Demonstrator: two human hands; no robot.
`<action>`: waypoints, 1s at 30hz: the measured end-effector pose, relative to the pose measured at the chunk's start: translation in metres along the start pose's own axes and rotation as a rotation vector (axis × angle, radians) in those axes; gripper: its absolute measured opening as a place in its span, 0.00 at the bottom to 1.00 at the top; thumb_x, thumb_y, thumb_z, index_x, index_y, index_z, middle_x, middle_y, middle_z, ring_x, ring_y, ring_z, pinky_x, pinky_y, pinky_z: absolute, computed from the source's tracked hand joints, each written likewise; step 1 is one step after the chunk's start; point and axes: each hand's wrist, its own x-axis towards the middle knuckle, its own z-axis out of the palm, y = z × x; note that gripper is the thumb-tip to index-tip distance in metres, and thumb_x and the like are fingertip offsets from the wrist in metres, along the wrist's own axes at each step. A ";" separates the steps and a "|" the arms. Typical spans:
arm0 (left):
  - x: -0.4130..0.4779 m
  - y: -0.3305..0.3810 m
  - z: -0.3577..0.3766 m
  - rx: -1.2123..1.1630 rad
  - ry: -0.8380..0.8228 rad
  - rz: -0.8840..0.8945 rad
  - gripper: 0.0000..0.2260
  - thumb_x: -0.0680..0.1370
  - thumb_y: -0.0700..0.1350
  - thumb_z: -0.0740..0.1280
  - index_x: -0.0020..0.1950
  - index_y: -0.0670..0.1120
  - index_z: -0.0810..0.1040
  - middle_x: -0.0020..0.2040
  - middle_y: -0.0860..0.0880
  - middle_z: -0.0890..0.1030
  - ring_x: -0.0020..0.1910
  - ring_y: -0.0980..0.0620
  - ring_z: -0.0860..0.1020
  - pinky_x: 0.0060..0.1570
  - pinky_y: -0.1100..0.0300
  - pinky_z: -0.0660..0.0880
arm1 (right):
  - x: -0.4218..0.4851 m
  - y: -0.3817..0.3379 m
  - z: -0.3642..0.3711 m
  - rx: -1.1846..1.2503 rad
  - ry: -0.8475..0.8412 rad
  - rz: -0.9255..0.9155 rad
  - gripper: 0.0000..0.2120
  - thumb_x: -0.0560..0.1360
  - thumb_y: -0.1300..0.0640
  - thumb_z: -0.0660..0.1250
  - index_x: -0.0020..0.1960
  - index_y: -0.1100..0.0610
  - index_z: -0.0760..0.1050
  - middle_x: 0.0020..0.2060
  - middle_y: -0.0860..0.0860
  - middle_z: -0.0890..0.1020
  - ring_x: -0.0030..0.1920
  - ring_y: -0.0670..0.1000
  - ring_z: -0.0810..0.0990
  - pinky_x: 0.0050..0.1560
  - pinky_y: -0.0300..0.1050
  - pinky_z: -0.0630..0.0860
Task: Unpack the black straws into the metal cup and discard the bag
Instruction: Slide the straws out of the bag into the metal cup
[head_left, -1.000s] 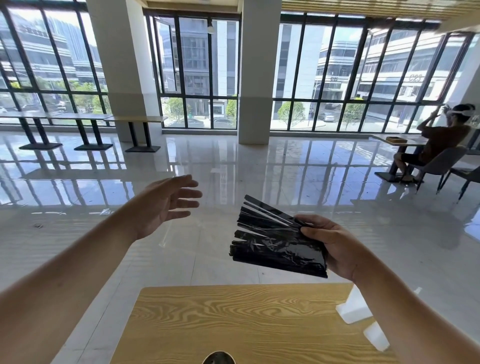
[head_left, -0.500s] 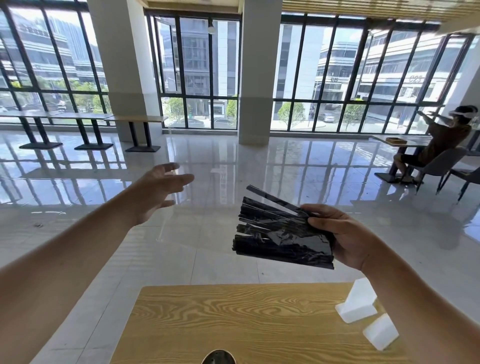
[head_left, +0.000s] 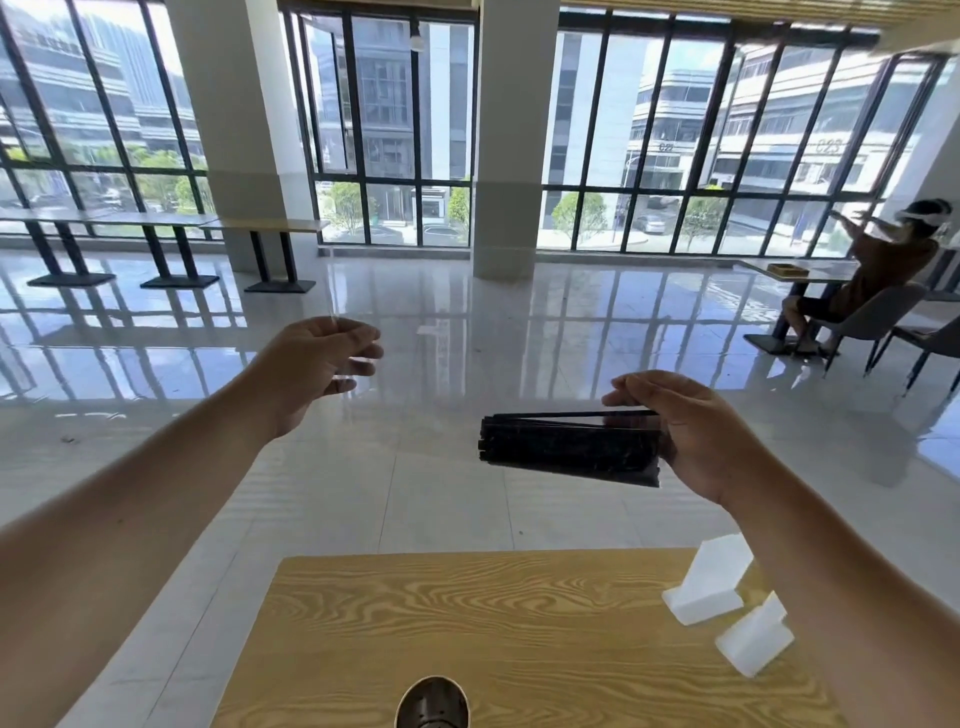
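Now | R hand (head_left: 696, 436) grip curled round black straws (head_left: 569, 447) at right end — long axis level, free tips leftward | metal cup (head_left: 432, 701) on table (head_left: 493, 623), below-near of tips | L hand (head_left: 317, 369) half-curled — can't tell if pinching anything

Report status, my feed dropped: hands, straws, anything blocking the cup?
Right grip holds black straws, raised beyond the table. Left grip half-curled, hold unclear. Nothing between straws and metal cup.

Metal cup (head_left: 432, 702) — mostly below bottom edge
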 end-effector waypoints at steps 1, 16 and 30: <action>-0.002 -0.004 0.001 0.004 -0.004 -0.012 0.08 0.85 0.47 0.68 0.52 0.49 0.86 0.45 0.53 0.90 0.43 0.54 0.87 0.51 0.53 0.79 | -0.002 0.002 0.001 -0.014 0.002 0.004 0.10 0.72 0.51 0.76 0.50 0.55 0.88 0.49 0.57 0.89 0.47 0.59 0.89 0.39 0.45 0.84; -0.043 -0.119 0.032 0.209 0.249 -0.127 0.22 0.73 0.52 0.82 0.54 0.46 0.73 0.41 0.51 0.71 0.35 0.52 0.70 0.36 0.56 0.69 | -0.045 0.088 -0.003 -0.008 0.034 0.180 0.07 0.74 0.56 0.70 0.48 0.59 0.84 0.43 0.57 0.89 0.40 0.58 0.89 0.40 0.46 0.85; -0.076 -0.203 0.060 -0.192 -0.035 -0.359 0.18 0.81 0.60 0.67 0.48 0.45 0.81 0.48 0.45 0.90 0.46 0.51 0.89 0.51 0.54 0.81 | -0.072 0.146 -0.008 -0.055 0.043 0.304 0.08 0.75 0.54 0.70 0.50 0.58 0.84 0.46 0.57 0.88 0.45 0.59 0.87 0.52 0.53 0.84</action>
